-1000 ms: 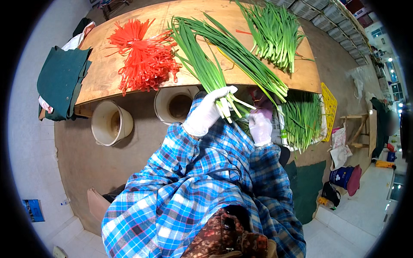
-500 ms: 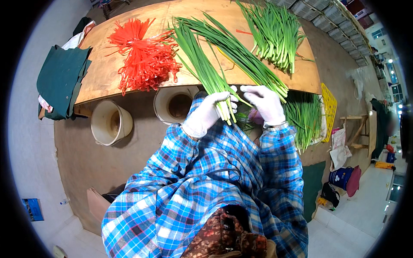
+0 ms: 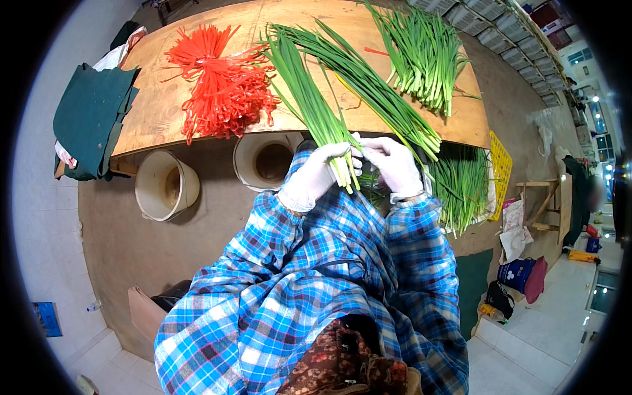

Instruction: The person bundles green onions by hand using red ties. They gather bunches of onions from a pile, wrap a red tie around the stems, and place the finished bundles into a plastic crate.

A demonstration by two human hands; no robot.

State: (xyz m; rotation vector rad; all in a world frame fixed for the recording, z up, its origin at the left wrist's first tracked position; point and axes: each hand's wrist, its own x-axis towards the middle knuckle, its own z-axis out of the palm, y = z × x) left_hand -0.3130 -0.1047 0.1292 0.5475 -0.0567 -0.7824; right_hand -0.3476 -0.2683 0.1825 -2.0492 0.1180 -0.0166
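Note:
White-gloved, my left hand (image 3: pixel 312 180) is closed round the lower end of a bunch of garlic chives (image 3: pixel 308 99), its pale stalk ends poking out below the fingers. The leaves of this bunch slant up and left over the table edge. My right hand (image 3: pixel 395 164), also gloved, is beside the stalks with its fingertips drawn together against the left fingers. Whatever those fingertips pinch is too small to make out. Another chive bunch (image 3: pixel 375 85) lies diagonally on the wooden table (image 3: pixel 153 99), just right of the held one.
A heap of red ties (image 3: pixel 220 85) lies left on the table, and a thicker chive pile (image 3: pixel 424 62) at the far right. Two pale buckets (image 3: pixel 146 191) stand below the front edge. More chives (image 3: pixel 461 187) sit low at right beside a yellow crate (image 3: pixel 500 171).
My right hand has moved left and slightly down, its fingers coming in against my left hand. The loose stalk that stuck out between the hands no longer shows there.

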